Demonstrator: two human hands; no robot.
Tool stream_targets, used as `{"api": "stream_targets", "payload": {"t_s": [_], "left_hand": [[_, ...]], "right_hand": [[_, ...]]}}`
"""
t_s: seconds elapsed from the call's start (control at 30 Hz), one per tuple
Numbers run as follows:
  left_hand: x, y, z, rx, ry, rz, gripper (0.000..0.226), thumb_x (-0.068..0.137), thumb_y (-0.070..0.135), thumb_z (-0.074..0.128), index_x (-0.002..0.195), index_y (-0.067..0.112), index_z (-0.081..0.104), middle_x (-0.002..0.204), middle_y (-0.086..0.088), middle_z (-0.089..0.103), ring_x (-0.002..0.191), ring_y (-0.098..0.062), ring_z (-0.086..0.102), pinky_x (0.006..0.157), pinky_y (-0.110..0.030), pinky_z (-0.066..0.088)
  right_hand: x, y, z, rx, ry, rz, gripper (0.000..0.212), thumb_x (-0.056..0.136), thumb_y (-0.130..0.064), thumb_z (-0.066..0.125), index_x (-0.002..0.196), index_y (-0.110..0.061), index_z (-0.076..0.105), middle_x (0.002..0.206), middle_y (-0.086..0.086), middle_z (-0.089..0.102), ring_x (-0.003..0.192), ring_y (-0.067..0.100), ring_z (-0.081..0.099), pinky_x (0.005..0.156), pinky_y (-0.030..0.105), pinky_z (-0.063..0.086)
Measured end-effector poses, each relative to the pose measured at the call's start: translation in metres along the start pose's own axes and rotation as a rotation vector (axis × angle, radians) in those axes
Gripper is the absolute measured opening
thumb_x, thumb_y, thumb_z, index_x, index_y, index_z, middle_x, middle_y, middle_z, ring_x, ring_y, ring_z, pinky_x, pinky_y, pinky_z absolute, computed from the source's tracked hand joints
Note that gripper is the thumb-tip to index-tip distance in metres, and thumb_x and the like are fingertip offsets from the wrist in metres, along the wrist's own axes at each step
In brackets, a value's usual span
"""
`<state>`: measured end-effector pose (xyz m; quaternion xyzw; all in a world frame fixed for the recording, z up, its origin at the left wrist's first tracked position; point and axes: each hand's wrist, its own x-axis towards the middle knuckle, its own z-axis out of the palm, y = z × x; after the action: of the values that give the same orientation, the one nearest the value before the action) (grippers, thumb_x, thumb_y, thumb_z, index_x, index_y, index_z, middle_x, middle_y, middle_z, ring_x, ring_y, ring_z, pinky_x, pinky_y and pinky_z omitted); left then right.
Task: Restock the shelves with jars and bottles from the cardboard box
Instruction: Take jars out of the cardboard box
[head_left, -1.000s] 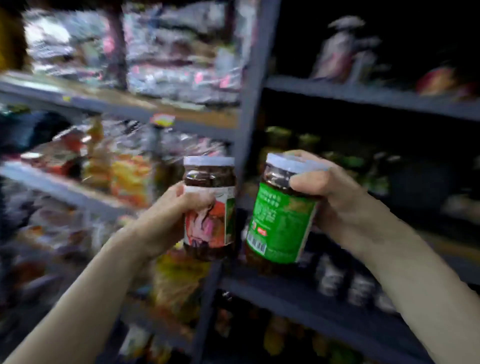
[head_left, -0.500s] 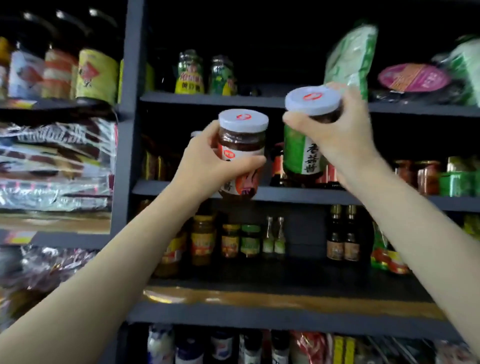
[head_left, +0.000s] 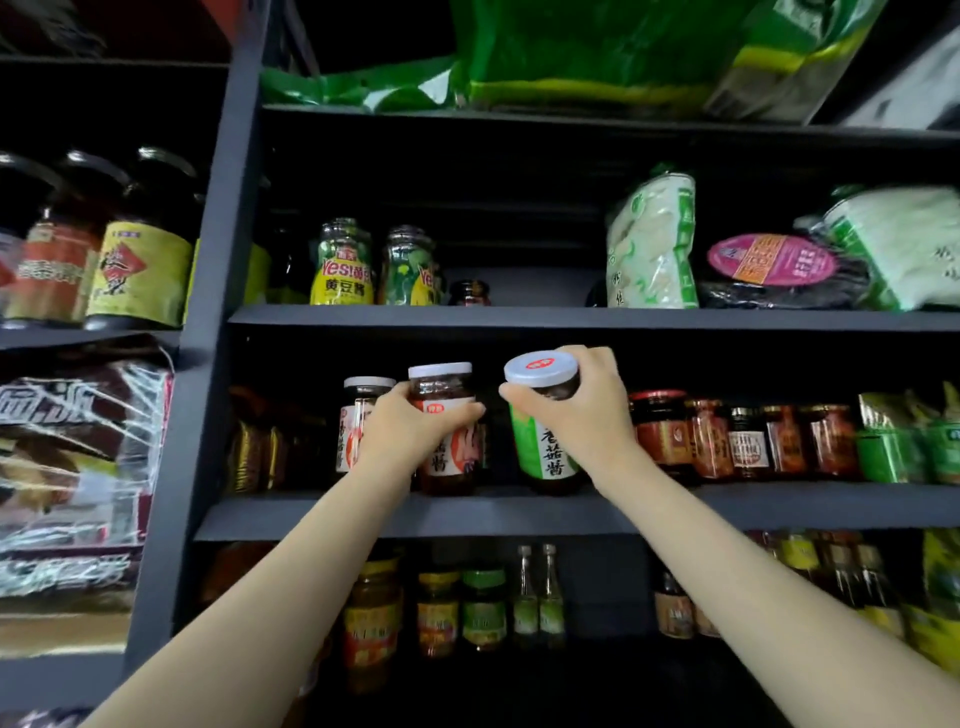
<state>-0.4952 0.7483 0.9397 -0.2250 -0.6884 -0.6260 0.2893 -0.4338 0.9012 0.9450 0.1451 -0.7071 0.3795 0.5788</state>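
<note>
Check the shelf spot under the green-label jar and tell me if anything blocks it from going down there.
Nothing visible does. The right hand holds the green-label jar by its lid, low over a bare stretch of the middle shelf. The red-label jar in the left hand and the red jars stand beside it.

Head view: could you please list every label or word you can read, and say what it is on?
"Yes!" and "黄豆酱": yellow-labelled glass jar on the upper shelf.
"香菇酱": green-labelled white-lidded jar gripped by the right hand.
Red-labelled jar in the left hand: label mostly hidden.
Other labels: blurred.
</note>
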Motion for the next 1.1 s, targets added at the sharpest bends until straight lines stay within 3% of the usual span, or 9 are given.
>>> {"api": "stream_targets", "payload": {"t_s": [0.07, 0.17, 0.27, 0.4, 0.6, 0.73, 0.83, 0.97, 1.1], "left_hand": [[0.005, -0.004, 0.003, 0.024, 0.016, -0.022, 0.072, 0.045, 0.045, 0.085, 0.106, 0.015, 0.061, 0.094, -0.003, 0.071, 0.089, -0.022, 0.068, 0.085, -0.042, 0.055], [0.008, -0.008, 0.009, 0.109, 0.022, -0.020, 0.067, 0.061, 0.042, 0.081, 0.116, 0.013, 0.055, 0.101, -0.004, 0.068, 0.097, -0.024, 0.064, 0.091, -0.042, 0.051], [0.009, -0.010, 0.013, 0.210, 0.039, 0.004, 0.065, 0.072, 0.039, 0.075, 0.123, 0.011, 0.048, 0.110, -0.005, 0.062, 0.107, -0.026, 0.058, 0.092, -0.034, 0.046], [0.011, -0.009, 0.009, 0.295, -0.023, -0.001, 0.071, 0.076, 0.039, 0.072, 0.130, 0.007, 0.040, 0.121, -0.009, 0.059, 0.113, -0.027, 0.055, 0.088, -0.030, 0.042], [0.010, -0.015, -0.004, 0.408, -0.088, 0.017, 0.066, 0.071, 0.035, 0.077, 0.121, 0.009, 0.045, 0.115, -0.006, 0.061, 0.108, -0.024, 0.056, 0.093, -0.035, 0.046], [0.006, -0.013, -0.022, 0.439, -0.027, 0.043, 0.064, 0.068, 0.038, 0.078, 0.117, 0.010, 0.049, 0.110, -0.005, 0.062, 0.102, -0.024, 0.059, 0.092, -0.039, 0.049], [0.002, -0.011, -0.037, 0.493, 0.023, 0.070, 0.067, 0.068, 0.041, 0.078, 0.119, 0.010, 0.048, 0.110, -0.005, 0.061, 0.100, -0.023, 0.058, 0.089, -0.037, 0.049], [-0.005, -0.009, -0.045, 0.503, 0.045, 0.107, 0.065, 0.070, 0.039, 0.077, 0.121, 0.011, 0.047, 0.103, 0.000, 0.056, 0.092, -0.017, 0.053, 0.079, -0.029, 0.044], [-0.008, -0.007, -0.050, 0.508, 0.036, 0.113, 0.068, 0.070, 0.040, 0.076, 0.124, 0.010, 0.045, 0.107, -0.002, 0.058, 0.100, -0.022, 0.057, 0.083, -0.032, 0.048]], "right_hand": [[0.004, 0.001, 0.009, -0.006, -0.025, 0.025, 0.044, 0.068, -0.030, 0.081, 0.098, -0.013, 0.054, 0.103, -0.002, 0.039, 0.085, 0.006, 0.045, 0.065, 0.002, 0.034], [0.010, 0.006, 0.025, 0.000, -0.069, 0.065, 0.043, 0.070, -0.032, 0.079, 0.099, -0.011, 0.054, 0.102, -0.002, 0.037, 0.076, -0.003, 0.040, 0.062, -0.006, 0.033], [0.016, 0.010, 0.036, -0.003, -0.122, 0.144, 0.044, 0.073, -0.037, 0.076, 0.101, -0.011, 0.054, 0.105, -0.001, 0.039, 0.078, -0.002, 0.040, 0.057, 0.003, 0.033], [0.026, 0.025, 0.041, 0.053, -0.123, 0.301, 0.048, 0.071, -0.046, 0.074, 0.101, -0.012, 0.058, 0.110, 0.005, 0.057, 0.102, 0.019, 0.055, 0.080, 0.026, 0.046], [0.030, 0.035, 0.035, 0.106, -0.273, 0.454, 0.068, 0.072, -0.053, 0.070, 0.122, -0.011, 0.051, 0.120, 0.005, 0.058, 0.112, 0.023, 0.054, 0.090, 0.034, 0.046], [0.017, 0.037, 0.018, 0.066, -0.506, 0.476, 0.048, 0.072, -0.032, 0.078, 0.112, -0.015, 0.057, 0.109, 0.002, 0.063, 0.102, 0.018, 0.060, 0.079, 0.029, 0.047], [0.008, 0.037, 0.011, -0.079, -0.524, 0.433, 0.044, 0.074, -0.031, 0.077, 0.108, -0.017, 0.052, 0.109, 0.000, 0.058, 0.102, 0.017, 0.055, 0.082, 0.033, 0.049], [0.010, 0.025, 0.011, -0.249, -0.531, 0.397, 0.055, 0.076, -0.036, 0.075, 0.112, -0.012, 0.042, 0.103, -0.002, 0.045, 0.097, 0.017, 0.048, 0.080, 0.035, 0.054], [0.009, 0.025, 0.016, -0.414, -0.510, 0.321, 0.082, 0.077, -0.046, 0.071, 0.134, -0.004, 0.031, 0.106, 0.003, 0.046, 0.080, 0.015, 0.052, 0.062, 0.028, 0.049]]}}
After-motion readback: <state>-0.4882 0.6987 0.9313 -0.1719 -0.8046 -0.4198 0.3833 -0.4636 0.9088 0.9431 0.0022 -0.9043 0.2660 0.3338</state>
